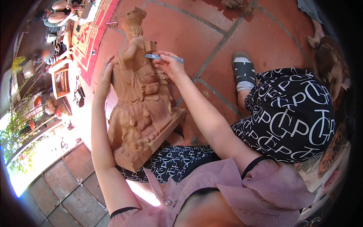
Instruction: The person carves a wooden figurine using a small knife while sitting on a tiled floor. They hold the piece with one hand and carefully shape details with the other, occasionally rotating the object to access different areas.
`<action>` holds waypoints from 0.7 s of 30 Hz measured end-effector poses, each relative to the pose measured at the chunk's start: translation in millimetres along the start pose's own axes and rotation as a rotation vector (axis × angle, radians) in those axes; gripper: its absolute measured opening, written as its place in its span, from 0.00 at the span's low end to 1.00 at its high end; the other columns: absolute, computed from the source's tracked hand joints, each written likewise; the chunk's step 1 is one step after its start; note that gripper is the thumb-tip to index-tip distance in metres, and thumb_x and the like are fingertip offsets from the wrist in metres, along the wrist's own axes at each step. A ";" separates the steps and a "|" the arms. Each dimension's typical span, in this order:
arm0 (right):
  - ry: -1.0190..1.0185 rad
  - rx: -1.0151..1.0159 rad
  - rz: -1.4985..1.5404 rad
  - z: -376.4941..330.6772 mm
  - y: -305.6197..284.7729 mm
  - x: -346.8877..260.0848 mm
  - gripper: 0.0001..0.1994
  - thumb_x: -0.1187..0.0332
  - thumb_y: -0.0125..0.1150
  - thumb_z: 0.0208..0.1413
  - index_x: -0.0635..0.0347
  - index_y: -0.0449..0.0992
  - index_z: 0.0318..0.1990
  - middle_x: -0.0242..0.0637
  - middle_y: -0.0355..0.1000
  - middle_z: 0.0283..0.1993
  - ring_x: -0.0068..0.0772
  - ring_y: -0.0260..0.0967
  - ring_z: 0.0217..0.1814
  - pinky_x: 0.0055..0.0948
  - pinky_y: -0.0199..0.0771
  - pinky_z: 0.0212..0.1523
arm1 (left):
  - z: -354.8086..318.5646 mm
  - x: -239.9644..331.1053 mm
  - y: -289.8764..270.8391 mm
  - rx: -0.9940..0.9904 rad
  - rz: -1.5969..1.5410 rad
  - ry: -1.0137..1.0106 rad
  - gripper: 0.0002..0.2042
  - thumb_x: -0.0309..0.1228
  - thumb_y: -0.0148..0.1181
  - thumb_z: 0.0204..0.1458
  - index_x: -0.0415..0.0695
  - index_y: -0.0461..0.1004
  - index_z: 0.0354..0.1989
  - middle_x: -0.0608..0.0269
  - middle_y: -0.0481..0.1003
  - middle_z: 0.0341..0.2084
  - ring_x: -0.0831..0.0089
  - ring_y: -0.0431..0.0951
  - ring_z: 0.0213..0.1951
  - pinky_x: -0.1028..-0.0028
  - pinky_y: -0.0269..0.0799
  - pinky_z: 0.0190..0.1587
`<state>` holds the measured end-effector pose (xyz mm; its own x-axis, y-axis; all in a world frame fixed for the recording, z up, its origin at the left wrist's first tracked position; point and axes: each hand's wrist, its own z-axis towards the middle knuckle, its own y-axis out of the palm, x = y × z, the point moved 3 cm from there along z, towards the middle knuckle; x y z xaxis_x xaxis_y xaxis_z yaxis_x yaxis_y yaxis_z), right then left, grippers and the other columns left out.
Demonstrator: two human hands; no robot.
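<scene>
The statue (135, 94) points its head away, its base over the lap's (185, 157) left edge. The right hand (171, 67) pinches a tool (152, 56) crossways, tip by the chest. The left hand (107, 73) lies straight-fingered against the statue's left side.

So the floor (206, 36) is running in big reddish-orange tiles, with grey-green joint lines crossing it at angles. Over at the upper left, a red rug (87, 39) with a yellowish pattern is covering part of it, and its edge is bending toward the rim of the view. An open wooden frame (56, 81) is sitting near the rug's lower end, too small to tell what kind of furniture. Sunlight (84, 119) is pouring in from the left, honestly blowing one patch out to white. Green plants (16, 137) are showing by the glare, and below that, duller square tiles (77, 178) are lying in shade.
</scene>
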<state>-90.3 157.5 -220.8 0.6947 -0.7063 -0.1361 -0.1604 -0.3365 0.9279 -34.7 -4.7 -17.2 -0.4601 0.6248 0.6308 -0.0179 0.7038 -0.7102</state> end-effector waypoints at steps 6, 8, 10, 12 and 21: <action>0.060 0.226 -0.219 -16.6 -34.0 -1.4 0.10 0.73 0.50 0.57 0.65 0.70 0.45 0.41 0.75 0.38 0.30 0.75 0.38 0.25 0.76 0.36 | -6.3 0.9 3.4 0.047 -0.088 -0.038 0.26 0.45 0.40 0.60 0.41 0.59 0.60 0.54 0.61 0.58 0.66 0.58 0.61 0.72 0.50 0.62; 0.064 0.129 -0.153 -12.3 -19.0 -9.1 0.09 0.73 0.50 0.56 0.63 0.72 0.44 0.39 0.76 0.39 0.27 0.75 0.36 0.24 0.74 0.35 | -3.8 4.3 3.4 0.048 -0.082 -0.027 0.26 0.45 0.40 0.60 0.41 0.60 0.60 0.54 0.61 0.58 0.67 0.58 0.61 0.72 0.50 0.62; 0.060 0.003 -0.076 -7.5 -7.3 -13.2 0.10 0.72 0.52 0.56 0.62 0.72 0.44 0.39 0.76 0.38 0.27 0.75 0.36 0.24 0.73 0.35 | -4.0 2.0 3.5 0.048 -0.078 -0.017 0.26 0.46 0.40 0.60 0.40 0.59 0.60 0.54 0.61 0.58 0.67 0.58 0.61 0.72 0.50 0.62; 0.070 -0.064 -0.076 -7.0 5.0 -12.6 0.10 0.71 0.53 0.56 0.61 0.72 0.45 0.38 0.76 0.37 0.28 0.75 0.37 0.23 0.73 0.34 | -4.8 5.8 4.6 0.050 -0.076 -0.017 0.26 0.45 0.40 0.60 0.39 0.59 0.60 0.54 0.62 0.57 0.67 0.59 0.61 0.72 0.50 0.62; 0.078 0.156 -0.199 -15.6 -33.1 2.9 0.12 0.69 0.54 0.57 0.59 0.71 0.48 0.39 0.77 0.40 0.25 0.75 0.38 0.19 0.69 0.33 | -5.8 0.2 1.7 0.049 -0.095 -0.009 0.26 0.45 0.40 0.60 0.39 0.60 0.60 0.55 0.62 0.56 0.68 0.59 0.60 0.73 0.51 0.61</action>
<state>-72.0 176.4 -246.5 0.7742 -0.5685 -0.2780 -0.1170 -0.5604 0.8199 -29.7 -1.5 -16.5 -0.4619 0.5527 0.6937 -0.1050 0.7425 -0.6615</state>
